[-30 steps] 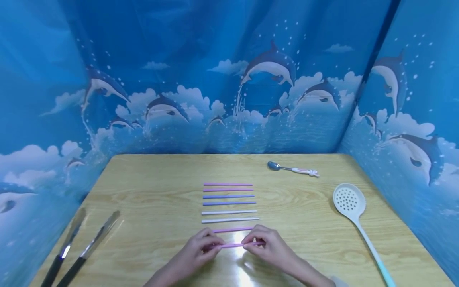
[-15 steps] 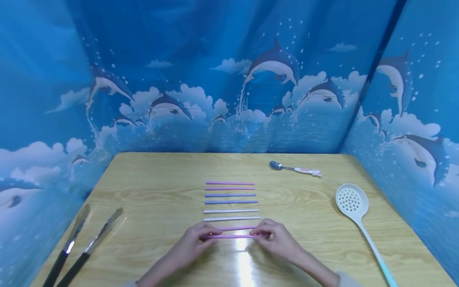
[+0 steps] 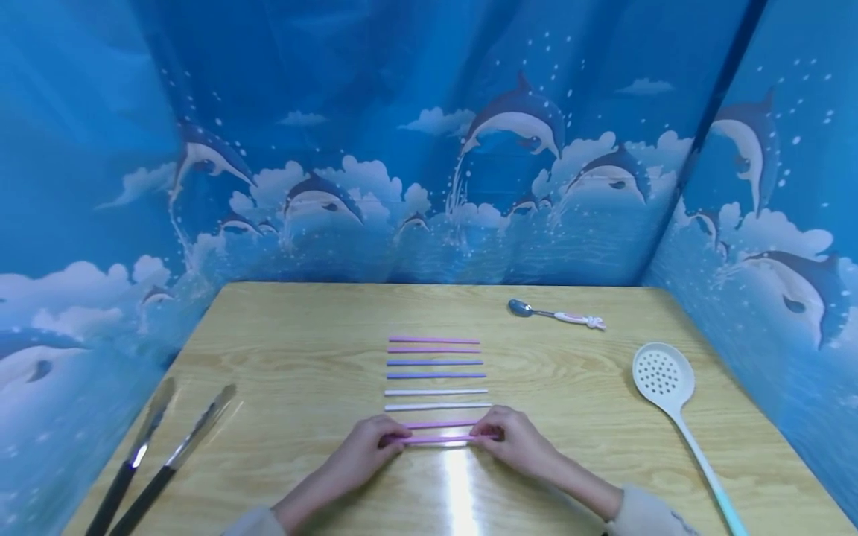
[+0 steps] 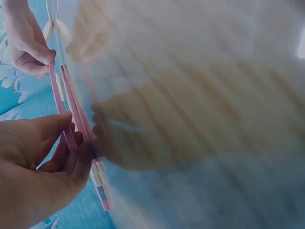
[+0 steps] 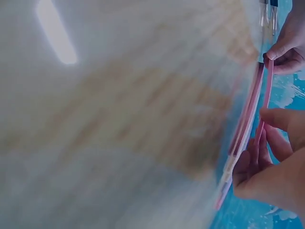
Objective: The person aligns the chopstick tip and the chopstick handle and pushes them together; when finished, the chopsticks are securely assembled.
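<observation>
Both hands hold one pink chopstick (image 3: pixel 439 440) level, just in front of a row of others. My left hand (image 3: pixel 369 447) pinches its left end between thumb and fingers, while the right hand (image 3: pixel 515 444) pinches the right end. In the left wrist view the chopstick (image 4: pixel 57 98) spans from one hand to the other; its ends are partly hidden by fingers. Close behind lies another pink chopstick (image 3: pixel 439 425), its ends partly covered by the hands. Farther back, parallel, are white chopsticks (image 3: pixel 436 392), blue chopsticks (image 3: pixel 436 363) and pink chopsticks (image 3: pixel 434 340), a pair of each.
A spoon (image 3: pixel 558 316) with a pink-and-white handle lies at the back right of the wooden table (image 3: pixel 295 335). On the right rests a slotted skimmer (image 3: pixel 677 394). Two dark-handled utensils (image 3: pixel 191 439) lie at left. A dolphin-print curtain (image 3: pixel 402 134) surrounds the table.
Both hands have moved away from the body with the pink chopstick, closer to the row. They have spread apart from its middle toward its ends. The head view has shifted slightly.
</observation>
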`<action>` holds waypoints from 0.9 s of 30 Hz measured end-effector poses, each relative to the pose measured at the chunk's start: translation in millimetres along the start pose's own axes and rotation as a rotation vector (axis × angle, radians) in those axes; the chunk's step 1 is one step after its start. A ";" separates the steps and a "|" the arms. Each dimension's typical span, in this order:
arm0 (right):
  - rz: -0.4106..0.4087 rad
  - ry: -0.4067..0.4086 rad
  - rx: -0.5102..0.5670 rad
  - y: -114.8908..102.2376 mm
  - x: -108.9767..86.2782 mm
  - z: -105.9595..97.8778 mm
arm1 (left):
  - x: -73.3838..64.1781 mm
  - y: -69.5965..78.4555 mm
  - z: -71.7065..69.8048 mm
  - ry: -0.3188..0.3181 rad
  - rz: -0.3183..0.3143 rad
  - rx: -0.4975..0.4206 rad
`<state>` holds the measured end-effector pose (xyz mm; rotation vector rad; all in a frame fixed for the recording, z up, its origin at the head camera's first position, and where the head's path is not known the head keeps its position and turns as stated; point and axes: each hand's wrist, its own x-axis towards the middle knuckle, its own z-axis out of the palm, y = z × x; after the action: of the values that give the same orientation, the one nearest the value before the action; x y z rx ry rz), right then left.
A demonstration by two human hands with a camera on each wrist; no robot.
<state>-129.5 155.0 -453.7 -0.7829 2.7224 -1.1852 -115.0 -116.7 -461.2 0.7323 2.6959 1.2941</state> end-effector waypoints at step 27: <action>0.057 0.015 -0.022 1.9 -1.0 7.5 | -2.4 7.1 4.9 0.019 -0.036 0.185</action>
<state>-127.4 151.6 -460.4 -0.6965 2.7544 -1.1566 -108.9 -110.5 -459.4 0.6872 2.8587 1.0593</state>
